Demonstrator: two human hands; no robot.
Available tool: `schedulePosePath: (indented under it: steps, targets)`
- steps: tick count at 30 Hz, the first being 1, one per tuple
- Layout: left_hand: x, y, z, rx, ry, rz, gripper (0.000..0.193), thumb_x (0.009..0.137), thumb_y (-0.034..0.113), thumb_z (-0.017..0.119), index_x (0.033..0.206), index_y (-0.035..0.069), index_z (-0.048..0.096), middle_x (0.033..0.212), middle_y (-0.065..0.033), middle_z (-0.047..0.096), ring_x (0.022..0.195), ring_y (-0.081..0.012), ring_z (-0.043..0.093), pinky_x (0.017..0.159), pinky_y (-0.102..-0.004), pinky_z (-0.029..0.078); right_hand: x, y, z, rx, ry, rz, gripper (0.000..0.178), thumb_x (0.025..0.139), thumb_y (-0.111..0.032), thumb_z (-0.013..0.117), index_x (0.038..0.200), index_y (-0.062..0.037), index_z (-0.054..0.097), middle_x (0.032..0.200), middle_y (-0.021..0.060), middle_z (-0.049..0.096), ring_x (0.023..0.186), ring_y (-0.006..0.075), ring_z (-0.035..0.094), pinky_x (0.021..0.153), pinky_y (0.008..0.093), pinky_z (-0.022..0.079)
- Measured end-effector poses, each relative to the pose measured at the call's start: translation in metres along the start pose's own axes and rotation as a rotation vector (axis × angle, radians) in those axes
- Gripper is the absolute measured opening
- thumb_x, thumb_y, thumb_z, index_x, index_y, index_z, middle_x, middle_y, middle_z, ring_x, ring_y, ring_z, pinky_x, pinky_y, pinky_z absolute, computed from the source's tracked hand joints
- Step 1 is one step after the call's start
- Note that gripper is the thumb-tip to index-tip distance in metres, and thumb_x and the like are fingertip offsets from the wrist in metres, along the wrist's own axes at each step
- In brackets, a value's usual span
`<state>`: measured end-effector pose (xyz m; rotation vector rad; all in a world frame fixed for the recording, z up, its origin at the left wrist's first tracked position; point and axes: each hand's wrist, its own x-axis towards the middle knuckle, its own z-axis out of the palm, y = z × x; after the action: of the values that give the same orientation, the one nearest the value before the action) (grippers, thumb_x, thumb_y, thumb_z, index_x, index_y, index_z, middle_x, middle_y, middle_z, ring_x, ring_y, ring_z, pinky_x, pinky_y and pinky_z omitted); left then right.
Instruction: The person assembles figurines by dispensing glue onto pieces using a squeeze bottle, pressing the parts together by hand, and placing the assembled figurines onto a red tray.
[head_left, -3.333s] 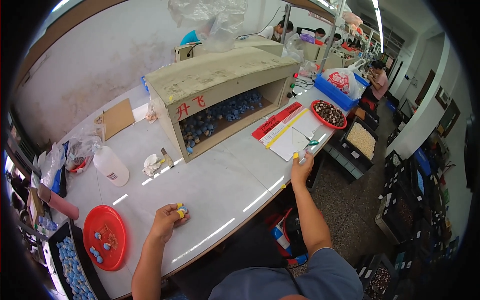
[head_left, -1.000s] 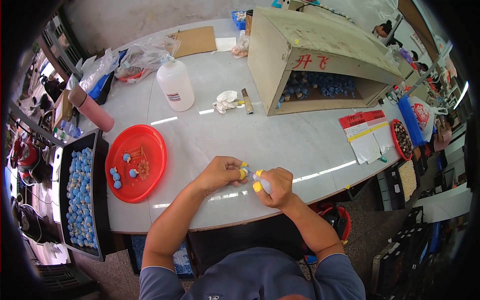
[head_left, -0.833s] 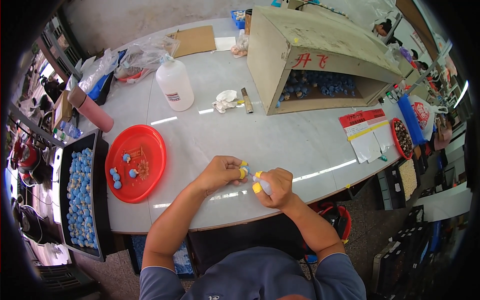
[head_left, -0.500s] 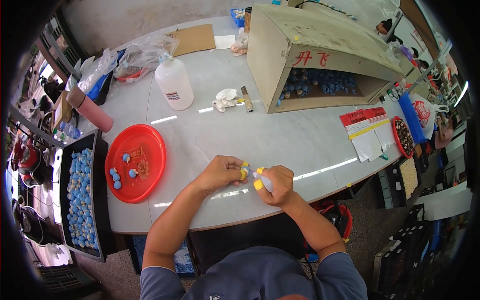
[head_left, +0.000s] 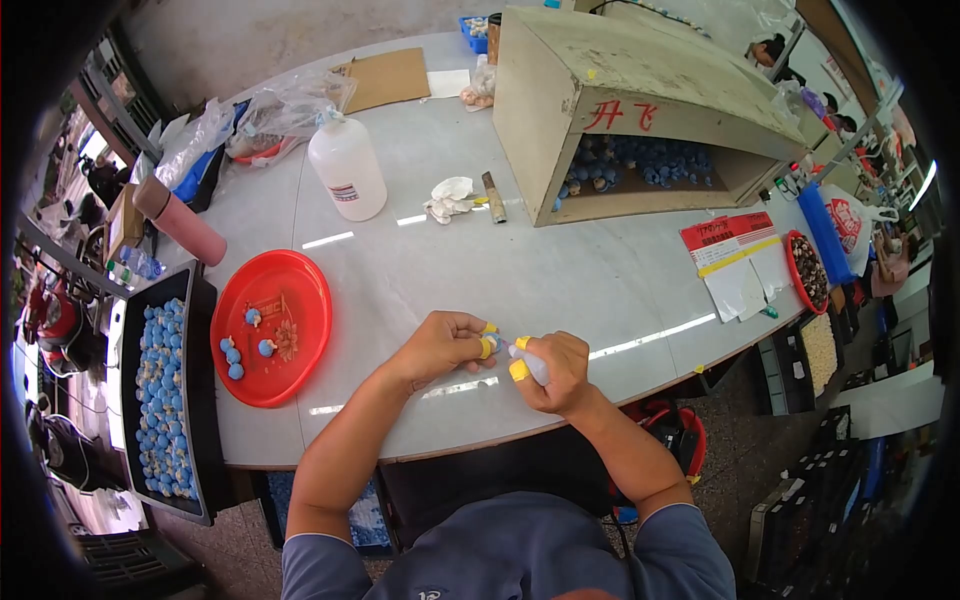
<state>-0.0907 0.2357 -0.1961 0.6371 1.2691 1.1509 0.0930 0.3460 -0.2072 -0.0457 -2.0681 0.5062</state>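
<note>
Over the near middle of the table, my left hand (head_left: pixel 441 347) pinches a small blue piece (head_left: pixel 497 343) between thumb and forefinger. My right hand (head_left: pixel 562 372) is wrapped round a small whitish squeeze bottle (head_left: pixel 537 370), its tip pointing at the blue piece. Yellow covers are on fingertips of both hands. To the left lies a round red tray (head_left: pixel 318 350) with several small blue balls (head_left: pixel 267 347) on it. Beside that, a black bin (head_left: pixel 203 400) holds many blue balls with pale spots. Fingers hide most of the blue piece.
A big pale box (head_left: pixel 540 130) with an open front holds loose blue pieces. A white plastic bottle (head_left: pixel 348 170), crumpled tissue (head_left: pixel 451 198) and a short stub (head_left: pixel 494 198) stand or lie behind my hands. Farther right are papers (head_left: pixel 735 262) and a red bowl (head_left: pixel 803 272).
The squeeze bottle's tip has drawn slightly back from the blue piece, with my right hand shifting a little to the right. My left hand stays in place.
</note>
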Motion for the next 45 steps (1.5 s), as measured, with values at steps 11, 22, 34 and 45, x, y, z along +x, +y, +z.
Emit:
schedulePosePath:
  steps: [11,22,34,45]
  targets:
    - [-0.004,0.008,-0.001,-0.074,0.019,-0.034,0.036,0.088,0.009,0.065,0.117,-0.012,0.057,0.100,-0.0143,0.068,0.089,-0.0169,0.069,0.072,-0.0200,0.055,-0.015,0.003,-0.023,0.320,0.163,0.461,0.030,0.084,-0.007,0.068,0.108,0.0027,0.053,0.090,0.0118,0.066,0.076,0.0149,0.064,0.068,0.0278,0.053]
    - [-0.006,0.013,-0.001,-0.139,0.039,-0.030,0.029,0.089,0.005,0.057,0.116,-0.006,0.055,0.108,-0.0155,0.065,0.093,-0.0227,0.069,0.078,-0.0264,0.057,-0.049,0.048,-0.123,0.174,0.294,0.895,0.030,0.086,-0.003,0.067,0.113,-0.0015,0.055,0.107,0.0040,0.062,0.091,0.0101,0.055,0.079,0.0255,0.047]
    - [-0.008,0.016,0.007,-0.155,0.110,0.004,0.026,0.084,-0.001,0.056,0.110,-0.003,0.053,0.104,-0.0174,0.067,0.088,-0.0212,0.068,0.073,-0.0260,0.057,-0.117,0.162,-0.285,-0.820,0.662,0.974,0.016,0.078,-0.004,0.073,0.089,-0.0019,0.061,0.072,-0.0010,0.055,0.064,0.0101,0.048,0.061,0.0267,0.042]
    - [-0.004,0.012,0.006,-0.230,0.159,0.017,0.023,0.087,0.002,0.058,0.110,-0.001,0.053,0.105,-0.0151,0.065,0.093,-0.0208,0.068,0.077,-0.0251,0.057,-0.141,0.191,-0.316,-0.917,0.683,1.071,0.058,0.077,-0.013,0.076,0.127,0.0022,0.051,0.112,0.0170,0.054,0.101,0.0286,0.055,0.086,0.0361,0.046]
